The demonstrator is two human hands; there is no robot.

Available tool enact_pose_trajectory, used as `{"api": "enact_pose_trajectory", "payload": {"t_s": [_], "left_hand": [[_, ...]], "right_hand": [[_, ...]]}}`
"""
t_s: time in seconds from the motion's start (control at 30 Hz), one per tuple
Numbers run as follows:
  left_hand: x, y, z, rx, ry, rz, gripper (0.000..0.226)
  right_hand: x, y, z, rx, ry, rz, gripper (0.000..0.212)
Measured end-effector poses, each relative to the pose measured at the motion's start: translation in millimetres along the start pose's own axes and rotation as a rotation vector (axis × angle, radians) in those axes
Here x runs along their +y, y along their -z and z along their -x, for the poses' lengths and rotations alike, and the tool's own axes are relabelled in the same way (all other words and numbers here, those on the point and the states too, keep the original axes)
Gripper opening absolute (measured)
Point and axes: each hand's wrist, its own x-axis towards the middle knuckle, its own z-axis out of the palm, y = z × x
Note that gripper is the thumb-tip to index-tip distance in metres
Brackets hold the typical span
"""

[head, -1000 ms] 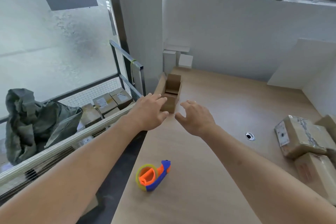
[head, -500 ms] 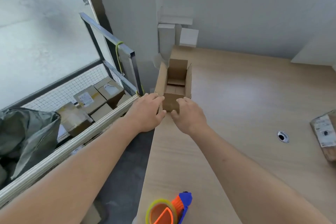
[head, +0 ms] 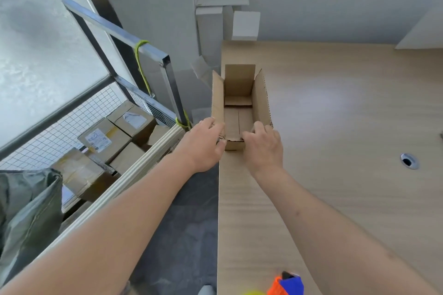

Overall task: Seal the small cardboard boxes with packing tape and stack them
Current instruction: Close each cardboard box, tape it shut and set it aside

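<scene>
Gripping open cardboard box (head: 239,108) at near end, near left edge of wooden table (head: 335,127). Left hand (head: 203,145) fingers curled round near left corner; right hand (head: 263,145) fingers curled over near right wall. Top flaps upright, nothing taped, nothing stacked. Tape dispenser (head: 286,286) untouched at table's near edge. Closing, sealing, stacking all left; task judged barely started.

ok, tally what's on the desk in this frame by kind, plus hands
Open cardboard box: 1, both hands at its near end
Tape dispenser: 1, cut off by the bottom edge
White boxes at the far desk edge: 2, maybe more, hard to separate
Hands: 2, left hand and right hand
Total: 6
</scene>
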Motion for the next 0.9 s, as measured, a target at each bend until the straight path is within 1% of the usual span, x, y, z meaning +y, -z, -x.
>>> {"api": "enact_pose_trajectory", "payload": {"t_s": [0.07,0.13,0.23,0.33,0.4,0.5,0.6,0.7,0.77,0.9], "left_hand": [[4,-2,6,-0.001,-0.005,0.030,0.047],[11,-4,15,-0.019,-0.016,0.048,0.046],[38,-11,41,-0.118,-0.042,0.043,0.051],[68,-20,60,-0.174,-0.053,0.036,0.054],[91,-27,70,-0.181,-0.047,0.042,0.055],[128,-44,86,-0.187,-0.012,0.056,0.053],[167,-66,110,-0.195,0.022,0.073,0.052],[205,-91,131,-0.195,0.042,0.043,0.054],[230,-107,144,-0.177,0.086,0.037,0.056],[269,-136,170,-0.177,0.159,0.022,0.061]], "right_hand": [[6,3,17,-0.005,-0.036,-0.008,0.018],[16,8,33,-0.016,-0.076,-0.033,0.018],[43,27,64,-0.067,-0.175,-0.031,0.019],[74,42,89,-0.105,-0.300,-0.087,0.027],[93,54,105,-0.134,-0.373,-0.154,0.031],[123,63,135,-0.249,-0.437,-0.265,0.033],[159,68,173,-0.305,-0.443,-0.345,0.037],[199,73,213,-0.327,-0.387,-0.410,0.037],[228,76,241,-0.349,-0.344,-0.441,0.036],[278,81,287,-0.391,-0.325,-0.459,0.041]]}}
